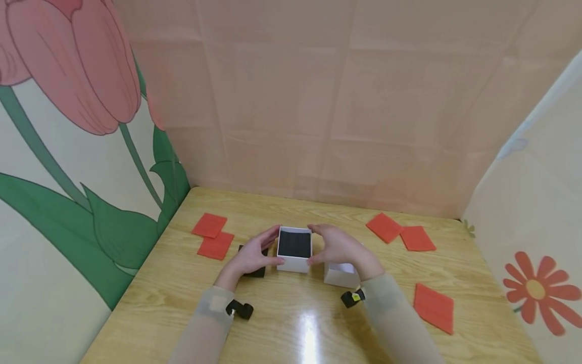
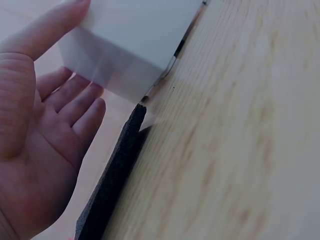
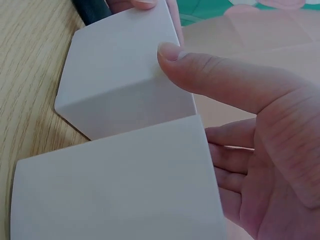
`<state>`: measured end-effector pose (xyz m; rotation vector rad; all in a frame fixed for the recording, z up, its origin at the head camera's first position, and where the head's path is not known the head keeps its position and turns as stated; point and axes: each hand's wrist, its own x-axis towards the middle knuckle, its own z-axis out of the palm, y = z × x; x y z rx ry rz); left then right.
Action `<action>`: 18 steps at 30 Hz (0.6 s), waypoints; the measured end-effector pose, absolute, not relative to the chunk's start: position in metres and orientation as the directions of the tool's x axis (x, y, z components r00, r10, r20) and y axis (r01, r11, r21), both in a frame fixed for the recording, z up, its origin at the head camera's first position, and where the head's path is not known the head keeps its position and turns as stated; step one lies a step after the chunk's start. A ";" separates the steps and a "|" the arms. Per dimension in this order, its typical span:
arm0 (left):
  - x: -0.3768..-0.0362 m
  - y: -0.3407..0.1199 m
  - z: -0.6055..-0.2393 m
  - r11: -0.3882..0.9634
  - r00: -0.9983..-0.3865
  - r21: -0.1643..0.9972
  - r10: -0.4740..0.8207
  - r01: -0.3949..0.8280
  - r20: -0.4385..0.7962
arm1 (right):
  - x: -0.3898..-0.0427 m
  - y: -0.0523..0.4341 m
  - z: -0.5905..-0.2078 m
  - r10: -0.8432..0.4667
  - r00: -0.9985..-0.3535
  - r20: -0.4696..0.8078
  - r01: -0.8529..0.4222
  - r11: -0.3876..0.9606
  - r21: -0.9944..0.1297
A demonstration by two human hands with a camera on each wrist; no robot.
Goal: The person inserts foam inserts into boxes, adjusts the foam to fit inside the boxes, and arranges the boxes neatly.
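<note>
A: Where is the small white cardboard box with the black inside (image 1: 294, 248)?

B: It stands on the light wooden table (image 1: 291, 323), near the middle, between the two hands. The left hand (image 1: 252, 255) holds its left side, with the thumb on the near wall and the fingers (image 2: 75, 97) almost straight beside it. The right hand (image 1: 338, 247) holds the right side; its thumb (image 3: 210, 75) presses on the near wall.

A: What lies close to it?

B: A second white cardboard box (image 1: 341, 275) stands just to the right, partly under the right hand. A dark grey foam piece (image 2: 112, 180) lies at the left, under the left hand. Flat red square sheets (image 1: 212, 235) lie at the far left, and more of them are at the right side.
</note>
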<state>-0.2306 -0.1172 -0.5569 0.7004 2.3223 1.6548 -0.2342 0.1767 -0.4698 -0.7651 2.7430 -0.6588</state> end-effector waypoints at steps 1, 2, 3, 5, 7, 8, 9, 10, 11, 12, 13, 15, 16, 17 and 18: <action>-0.231 -0.117 -0.557 0.259 -0.866 0.931 0.489 0.258 0.104 | -0.235 0.177 -0.470 -0.534 -0.841 -0.089 -0.437 0.766 -0.473; -0.232 -0.117 -0.556 0.258 -0.865 0.931 0.490 0.259 0.105 | -0.235 0.177 -0.469 -0.535 -0.840 -0.090 -0.437 0.766 -0.471; -0.232 -0.117 -0.556 0.258 -0.865 0.931 0.490 0.259 0.105 | -0.235 0.178 -0.468 -0.535 -0.840 -0.091 -0.438 0.768 -0.468; -0.232 -0.117 -0.556 0.264 -0.868 0.930 0.486 0.255 0.100 | -0.237 0.177 -0.467 -0.535 -0.839 -0.096 -0.440 0.772 -0.458; -0.233 -0.118 -0.554 0.280 -0.871 0.927 0.484 0.249 0.088 | -0.238 0.177 -0.466 -0.533 -0.840 -0.100 -0.441 0.779 -0.447; -0.233 -0.118 -0.553 0.287 -0.870 0.925 0.485 0.249 0.084 | -0.238 0.177 -0.466 -0.530 -0.842 -0.102 -0.439 0.781 -0.444; -0.233 -0.118 -0.551 0.297 -0.869 0.922 0.489 0.249 0.077 | -0.239 0.177 -0.465 -0.528 -0.843 -0.103 -0.438 0.784 -0.441; -0.234 -0.119 -0.550 0.310 -0.866 0.916 0.494 0.255 0.074 | -0.239 0.177 -0.465 -0.526 -0.844 -0.104 -0.436 0.786 -0.439; -0.234 -0.119 -0.549 0.328 -0.864 0.908 0.499 0.260 0.067 | -0.239 0.177 -0.465 -0.524 -0.845 -0.106 -0.435 0.788 -0.436; -0.234 -0.121 -0.547 0.344 -0.860 0.899 0.505 0.270 0.065 | -0.239 0.177 -0.465 -0.525 -0.844 -0.105 -0.436 0.788 -0.434; -0.234 -0.122 -0.546 0.362 -0.856 0.887 0.512 0.286 0.067 | -0.238 0.177 -0.465 -0.526 -0.844 -0.103 -0.438 0.787 -0.434; -0.234 -0.126 -0.543 0.389 -0.850 0.867 0.523 0.312 0.071 | -0.238 0.177 -0.466 -0.533 -0.840 -0.099 -0.447 0.785 -0.430; -0.234 -0.128 -0.542 0.405 -0.848 0.856 0.525 0.321 0.070 | -0.238 0.177 -0.467 -0.536 -0.839 -0.097 -0.451 0.783 -0.429; -0.234 -0.130 -0.541 0.418 -0.848 0.847 0.526 0.329 0.070 | -0.238 0.177 -0.467 -0.538 -0.837 -0.096 -0.454 0.782 -0.426; -0.233 -0.133 -0.540 0.427 -0.846 0.838 0.528 0.340 0.074 | -0.238 0.177 -0.468 -0.541 -0.836 -0.093 -0.458 0.781 -0.424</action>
